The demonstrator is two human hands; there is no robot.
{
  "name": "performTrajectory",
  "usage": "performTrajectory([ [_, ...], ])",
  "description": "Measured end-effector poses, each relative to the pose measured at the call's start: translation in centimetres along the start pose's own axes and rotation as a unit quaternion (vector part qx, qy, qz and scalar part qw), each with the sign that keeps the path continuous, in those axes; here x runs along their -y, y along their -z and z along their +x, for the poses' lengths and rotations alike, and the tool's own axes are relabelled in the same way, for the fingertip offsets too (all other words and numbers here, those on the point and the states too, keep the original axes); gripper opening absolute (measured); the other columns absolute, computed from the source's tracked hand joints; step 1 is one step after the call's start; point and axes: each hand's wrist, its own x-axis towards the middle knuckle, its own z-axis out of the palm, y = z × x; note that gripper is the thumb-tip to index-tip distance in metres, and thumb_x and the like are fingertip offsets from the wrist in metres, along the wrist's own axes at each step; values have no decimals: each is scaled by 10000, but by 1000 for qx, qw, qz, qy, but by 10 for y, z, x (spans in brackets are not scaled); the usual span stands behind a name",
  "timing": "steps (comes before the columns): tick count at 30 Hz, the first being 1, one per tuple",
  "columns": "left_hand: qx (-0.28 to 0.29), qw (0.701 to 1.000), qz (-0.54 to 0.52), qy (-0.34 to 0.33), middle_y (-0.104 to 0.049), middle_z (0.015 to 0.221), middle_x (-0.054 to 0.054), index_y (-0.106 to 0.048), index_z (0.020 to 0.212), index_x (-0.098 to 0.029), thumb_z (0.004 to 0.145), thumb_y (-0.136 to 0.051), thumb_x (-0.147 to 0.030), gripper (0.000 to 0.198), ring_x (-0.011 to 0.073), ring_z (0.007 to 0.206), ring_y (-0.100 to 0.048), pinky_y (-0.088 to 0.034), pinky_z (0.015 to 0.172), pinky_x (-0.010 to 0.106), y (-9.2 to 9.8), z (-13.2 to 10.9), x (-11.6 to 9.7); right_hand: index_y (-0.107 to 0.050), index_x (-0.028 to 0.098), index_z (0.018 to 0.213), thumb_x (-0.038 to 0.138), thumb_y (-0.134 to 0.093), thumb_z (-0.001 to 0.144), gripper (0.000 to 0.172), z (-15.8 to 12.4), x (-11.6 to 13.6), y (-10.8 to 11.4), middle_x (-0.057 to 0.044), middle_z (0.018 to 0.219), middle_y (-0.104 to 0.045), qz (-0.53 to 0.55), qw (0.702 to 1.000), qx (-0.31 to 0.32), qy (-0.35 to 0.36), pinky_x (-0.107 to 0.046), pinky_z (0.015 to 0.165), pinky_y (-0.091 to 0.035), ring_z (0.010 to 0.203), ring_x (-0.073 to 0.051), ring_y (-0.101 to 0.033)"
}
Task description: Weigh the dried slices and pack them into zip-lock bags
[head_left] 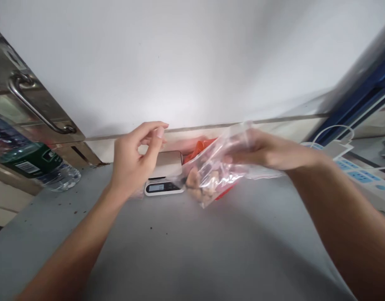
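Observation:
My right hand (pixel 261 152) grips a clear plastic bag (pixel 211 175) holding several brownish lumps and keeps it lifted above the grey table (pixel 192 242). My left hand (pixel 134 161) hovers over a small digital scale (pixel 165 175), fingers loosely curled with thumb and forefinger close together; nothing shows between them. The scale has a beige platform and a lit display and sits near the wall. Something red-orange (pixel 200 148) lies behind the bag, partly hidden by it.
A plastic water bottle (pixel 29 161) with a green label lies at the far left beside a metal door with a handle (pixel 32 106). A white power strip (pixel 358 173) with a cable sits at the right. A white wall rises just behind the scale.

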Motion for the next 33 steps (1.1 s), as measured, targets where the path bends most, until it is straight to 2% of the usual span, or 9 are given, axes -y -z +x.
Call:
performTrajectory([
  [4, 86, 995, -15, 53, -808, 992, 58, -730, 1132, -203, 1033, -502, -409, 323, 209, 911, -753, -561, 664, 255, -15, -4, 4, -832, 249, 896, 355, -750, 784, 175, -31, -13, 18, -52, 881, -819, 77, 979, -183, -53, -378, 749, -608, 790, -215, -758],
  [7, 153, 988, -6, 20, -799, 1105, 79, -743, 1107, -198, 1028, -505, -401, 323, 231, 991, -736, -587, 798, 301, -27, -8, 3, -814, 248, 934, 292, -793, 736, 204, -41, -22, 29, -49, 839, -814, 92, 916, -388, -48, -414, 767, -628, 759, -223, -767],
  [11, 257, 964, 2, -66, -776, 1168, 99, -764, 1099, -192, 1051, -475, -368, 341, 266, 1177, -670, -540, 1046, 404, -43, -18, 2, -827, 157, 994, 227, -701, 834, 215, -41, -43, 38, -120, 987, -833, -109, 839, -532, -42, -467, 881, -626, 917, -296, -789],
  [13, 313, 946, 9, -90, -750, 1249, 105, -768, 1157, -203, 1059, -495, -404, 352, 298, 1307, -594, -513, 1107, 456, -51, -25, 2, -832, 157, 1101, 145, -601, 870, 326, -42, -59, 35, -126, 1111, -825, -268, 835, -475, -74, -468, 935, -614, 1026, -322, -781],
  [15, 355, 929, 26, -105, -718, 1330, 108, -753, 1244, -218, 1047, -547, -456, 371, 337, 1407, -508, -471, 1162, 527, -56, -32, 4, -812, 193, 1206, 96, -554, 850, 451, -45, -76, 29, -113, 1299, -766, -375, 861, -328, -103, -476, 1021, -584, 1175, -339, -740],
  [19, 399, 906, 66, -128, -680, 1399, 135, -731, 1307, -199, 981, -665, -518, 461, 410, 1485, -406, -441, 1183, 604, -62, -39, 6, -743, 210, 1345, 414, -678, 850, 539, -53, -101, 18, -129, 1534, -594, -374, 905, -118, -163, -564, 1105, -515, 1362, -428, -603],
  [24, 392, 907, 67, -141, -690, 1361, 137, -735, 1285, -198, 1002, -662, -423, 369, 381, 1472, -436, -432, 1196, 585, -62, -38, 8, -828, 208, 1044, 611, -327, 994, 645, -45, -94, 22, -131, 1179, -808, -280, 914, -208, -206, -512, 958, -587, 1126, -387, -744],
  [28, 351, 926, 31, -132, -675, 1366, 123, -746, 1212, -217, 1031, -597, -429, 316, 327, 1418, -500, -449, 1183, 506, -52, -30, 6, -807, 241, 904, 434, -519, 922, 347, -18, -67, 9, -92, 954, -826, -339, 895, -274, -93, -411, 821, -582, 860, -298, -759],
  [33, 329, 942, 61, -20, -744, 1036, 64, -724, 959, -229, 1036, -453, -425, 343, 236, 901, -698, -555, 823, 358, -16, -10, 10, -808, 264, 851, 332, -563, 914, 261, 20, -25, -17, -31, 844, -809, -249, 966, -69, -6, -350, 718, -538, 737, -224, -716],
])
